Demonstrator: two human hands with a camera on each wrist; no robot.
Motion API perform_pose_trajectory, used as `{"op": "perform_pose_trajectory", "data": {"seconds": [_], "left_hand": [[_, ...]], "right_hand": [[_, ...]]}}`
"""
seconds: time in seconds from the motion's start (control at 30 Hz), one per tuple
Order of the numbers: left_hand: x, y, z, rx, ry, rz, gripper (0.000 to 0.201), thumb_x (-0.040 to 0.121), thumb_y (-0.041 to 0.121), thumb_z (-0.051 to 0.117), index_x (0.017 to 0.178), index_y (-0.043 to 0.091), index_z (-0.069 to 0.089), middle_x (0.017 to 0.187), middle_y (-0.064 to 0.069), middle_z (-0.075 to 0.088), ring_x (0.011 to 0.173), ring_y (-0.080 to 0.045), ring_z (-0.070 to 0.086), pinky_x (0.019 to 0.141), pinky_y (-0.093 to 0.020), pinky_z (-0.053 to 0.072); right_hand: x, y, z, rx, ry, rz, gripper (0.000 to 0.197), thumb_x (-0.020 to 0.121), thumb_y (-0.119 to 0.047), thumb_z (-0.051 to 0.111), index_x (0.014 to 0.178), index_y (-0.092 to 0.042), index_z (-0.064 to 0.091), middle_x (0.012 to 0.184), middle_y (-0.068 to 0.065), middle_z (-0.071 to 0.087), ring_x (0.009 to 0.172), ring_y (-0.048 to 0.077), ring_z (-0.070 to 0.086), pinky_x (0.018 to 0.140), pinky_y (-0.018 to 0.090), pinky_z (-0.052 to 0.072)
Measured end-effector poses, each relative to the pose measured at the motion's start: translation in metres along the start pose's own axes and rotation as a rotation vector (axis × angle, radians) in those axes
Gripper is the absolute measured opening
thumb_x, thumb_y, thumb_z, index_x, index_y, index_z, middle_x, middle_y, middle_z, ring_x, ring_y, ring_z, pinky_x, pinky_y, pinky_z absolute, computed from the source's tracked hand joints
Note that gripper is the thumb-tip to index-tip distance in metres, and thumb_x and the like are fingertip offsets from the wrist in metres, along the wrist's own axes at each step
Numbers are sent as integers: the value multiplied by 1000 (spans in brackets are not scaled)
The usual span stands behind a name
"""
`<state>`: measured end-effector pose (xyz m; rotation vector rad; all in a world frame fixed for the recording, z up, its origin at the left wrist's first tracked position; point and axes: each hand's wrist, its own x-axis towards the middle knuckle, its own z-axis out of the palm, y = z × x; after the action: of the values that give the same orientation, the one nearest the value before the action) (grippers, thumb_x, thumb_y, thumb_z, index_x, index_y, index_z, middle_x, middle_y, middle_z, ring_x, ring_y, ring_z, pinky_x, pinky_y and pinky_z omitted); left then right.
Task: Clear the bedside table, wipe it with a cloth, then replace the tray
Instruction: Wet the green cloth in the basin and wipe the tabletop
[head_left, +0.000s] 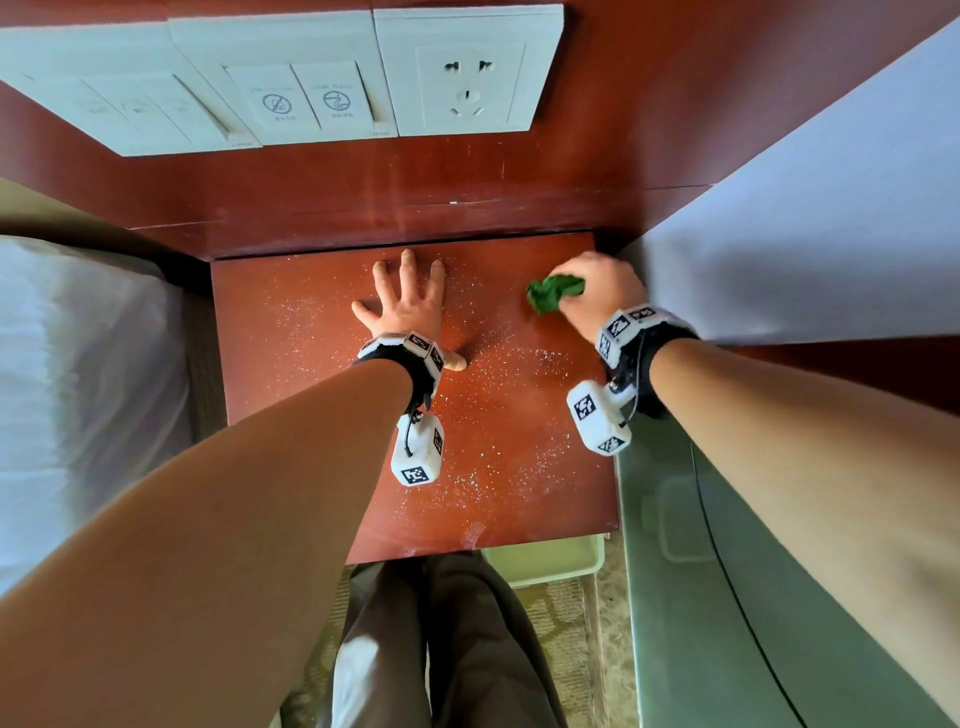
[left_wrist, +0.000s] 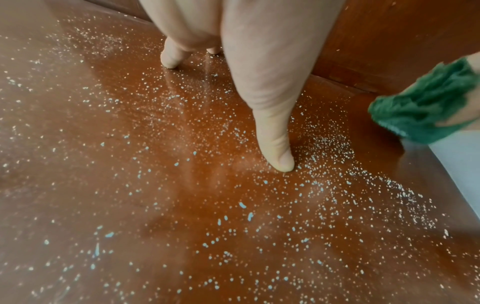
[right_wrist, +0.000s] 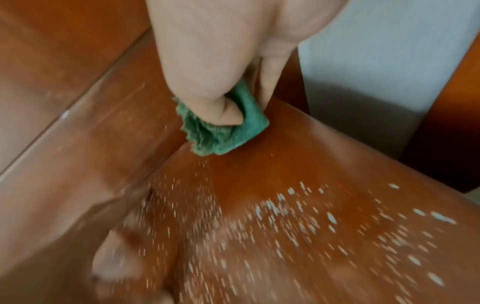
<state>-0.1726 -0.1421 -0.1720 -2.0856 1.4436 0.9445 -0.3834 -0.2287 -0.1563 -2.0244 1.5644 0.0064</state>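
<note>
The reddish-brown bedside table (head_left: 322, 457) is speckled with white droplets (left_wrist: 319, 185). My left hand (head_left: 408, 304) lies flat on its back middle, fingers spread and straight, thumb (left_wrist: 278, 156) pressed to the wood. My right hand (head_left: 597, 288) grips a crumpled green cloth (head_left: 553, 293) at the table's back right corner, fingers curled round it. The cloth (right_wrist: 223, 131) touches the surface there, and it shows at the right edge of the left wrist view as a green cloth (left_wrist: 426, 111). No tray stands on the table.
A wooden headboard panel (head_left: 467, 187) with white switch plates (head_left: 291, 98) and a socket (head_left: 467, 88) rises behind the table. White bedding (head_left: 67, 389) lies left, a white sheet (head_left: 831, 223) right. A pale green bin (head_left: 550, 564) sits below the front edge.
</note>
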Motion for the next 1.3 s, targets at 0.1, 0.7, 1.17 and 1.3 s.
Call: {"op": "perform_pose_trajectory", "data": {"seconds": [0.1, 0.7, 1.17, 1.3], "left_hand": [[1, -1, 1, 6, -2, -3, 144, 56, 65, 82, 151, 32, -21, 158, -3, -29, 145, -40, -20, 109, -72, 13], [-5, 1, -5, 20, -11, -15, 143, 56, 64, 83, 151, 33, -20, 159, -2, -28, 146, -39, -18, 111, -70, 13], [-3, 1, -5, 25, -41, -4, 143, 59, 63, 82, 151, 30, -22, 158, -5, -31, 145, -41, -20, 111, -70, 12], [-1, 1, -4, 24, -41, -4, 143, 59, 63, 82, 151, 30, -23, 157, -5, -32, 145, -41, -20, 110, -71, 12]], "right_hand": [[22, 9, -15, -31, 180, 67, 44, 75, -2, 52, 109, -22, 70, 111, 3, 65, 102, 28, 60, 81, 33, 52], [-49, 35, -1, -139, -191, 80, 32, 81, -5, 59, 102, -26, 71, 114, -3, 65, 98, 23, 62, 74, 22, 41], [10, 5, -4, 190, 259, 509, 20, 84, -17, 52, 97, -6, 62, 102, 13, 63, 92, 31, 62, 73, 32, 48], [30, -5, 3, 71, 196, 513, 27, 90, -16, 47, 110, -3, 59, 121, 17, 55, 110, 35, 56, 89, 34, 44]]}}
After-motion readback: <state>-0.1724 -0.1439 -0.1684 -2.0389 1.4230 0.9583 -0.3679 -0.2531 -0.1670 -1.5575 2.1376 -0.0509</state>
